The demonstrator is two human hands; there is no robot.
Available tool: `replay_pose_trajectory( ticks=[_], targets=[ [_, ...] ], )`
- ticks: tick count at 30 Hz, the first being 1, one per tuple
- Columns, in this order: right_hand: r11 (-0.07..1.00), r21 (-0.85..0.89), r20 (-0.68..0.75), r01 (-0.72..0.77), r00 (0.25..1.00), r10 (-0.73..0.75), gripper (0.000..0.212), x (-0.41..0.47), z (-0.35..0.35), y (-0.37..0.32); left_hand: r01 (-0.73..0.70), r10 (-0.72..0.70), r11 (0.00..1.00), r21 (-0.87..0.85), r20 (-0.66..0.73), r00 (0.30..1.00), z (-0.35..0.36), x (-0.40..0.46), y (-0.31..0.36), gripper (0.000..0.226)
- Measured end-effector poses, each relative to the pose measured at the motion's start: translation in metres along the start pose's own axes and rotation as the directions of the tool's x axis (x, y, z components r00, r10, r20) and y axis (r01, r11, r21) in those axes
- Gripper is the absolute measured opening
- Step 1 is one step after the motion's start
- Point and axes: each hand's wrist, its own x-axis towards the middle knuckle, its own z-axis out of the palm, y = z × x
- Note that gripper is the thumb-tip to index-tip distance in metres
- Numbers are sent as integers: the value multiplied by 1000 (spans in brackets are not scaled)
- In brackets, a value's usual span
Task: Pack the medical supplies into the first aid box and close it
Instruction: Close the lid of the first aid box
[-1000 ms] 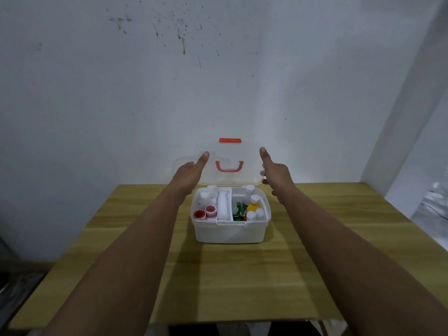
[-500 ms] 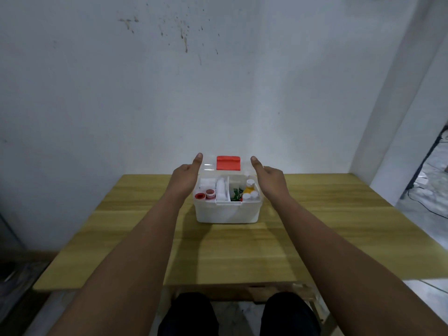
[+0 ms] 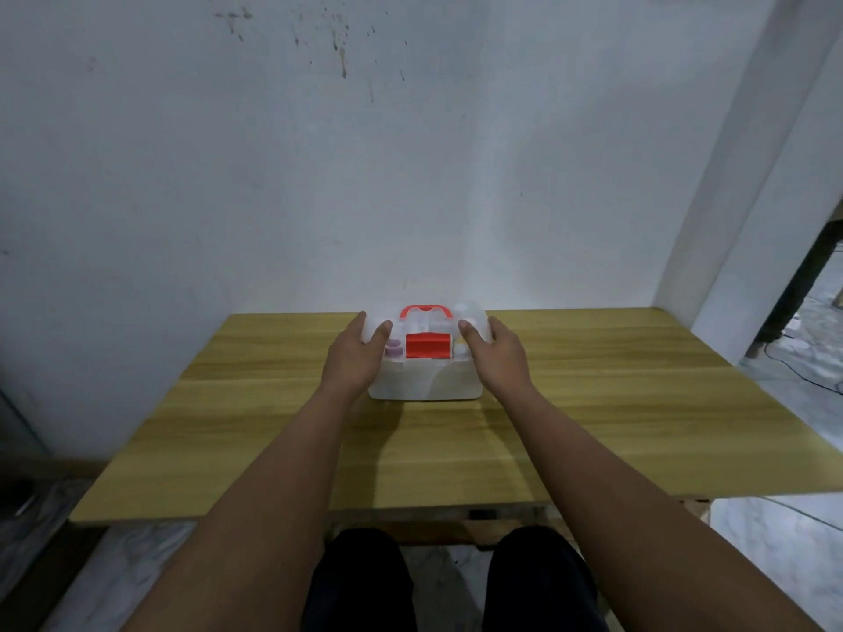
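Note:
A white translucent first aid box [image 3: 424, 385] stands on the wooden table [image 3: 638, 403] near its far edge. Its clear lid [image 3: 470, 312] lies down over the box, with a red handle [image 3: 426, 312] on top and a red latch [image 3: 427, 346] at the front. Small bottles and rolls show faintly through the lid. My left hand [image 3: 353, 360] grips the lid's left end, thumb on top. My right hand [image 3: 495, 358] grips the lid's right end the same way.
A stained white wall rises right behind the table. A white pillar [image 3: 752, 175] and a dark doorway [image 3: 803, 285] stand at the right. My dark-trousered knees [image 3: 447, 581] are below the table's near edge.
The lid has swung from upright down onto the box, both hands following it forward and down. The camera has pulled back and tilted lower.

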Motion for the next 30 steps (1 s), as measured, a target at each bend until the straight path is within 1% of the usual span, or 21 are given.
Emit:
replay_pose_trajectory(
  ticks=[4, 5, 8, 12, 14, 17, 18, 20, 22, 26, 30],
  targets=[
    [999, 14, 25, -44, 999, 44, 67, -1, 4, -2, 1, -1, 1000, -16, -4, 1000, 0, 2, -1, 71],
    [998, 33, 31, -51, 998, 50, 69, -2, 4, -3, 0, 0, 1000, -21, -5, 1000, 1, 2, -1, 71],
    [992, 103, 61, -69, 996, 63, 67, -3, 3, 1, -3, 3, 1000, -25, -13, 1000, 1, 2, -3, 72],
    [990, 137, 117, -11, 993, -5, 75, -8, 0, 10, -24, 23, 998, -54, -21, 1000, 2, 2, -6, 70],
    [986, 168, 144, 16, 989, -41, 87, -12, 0, 15, -47, 46, 998, -50, -20, 999, 1, -2, -8, 70],
    [982, 181, 152, 51, 985, -79, 109, -17, 2, 19, -89, 91, 994, -69, 37, 995, -1, -11, -18, 81],
    [983, 174, 150, 57, 985, -84, 113, -18, 2, 20, -95, 100, 992, -87, 57, 993, -2, -14, -22, 84],
    [980, 182, 145, 80, 984, -108, 110, -20, 3, 23, -105, 114, 987, -123, 70, 991, -3, -16, -28, 86],
    [979, 185, 128, 91, 985, -116, 107, -22, 3, 24, -121, 132, 982, -146, 73, 989, -3, -16, -29, 83],
    [972, 224, 118, 77, 987, -105, 110, -21, 7, 30, -132, 148, 976, -172, 80, 986, -1, -13, -25, 74],
    [974, 213, 110, 72, 989, -97, 113, -13, 8, 30, -132, 148, 972, -195, 71, 986, 4, -8, -23, 74]
  ],
)
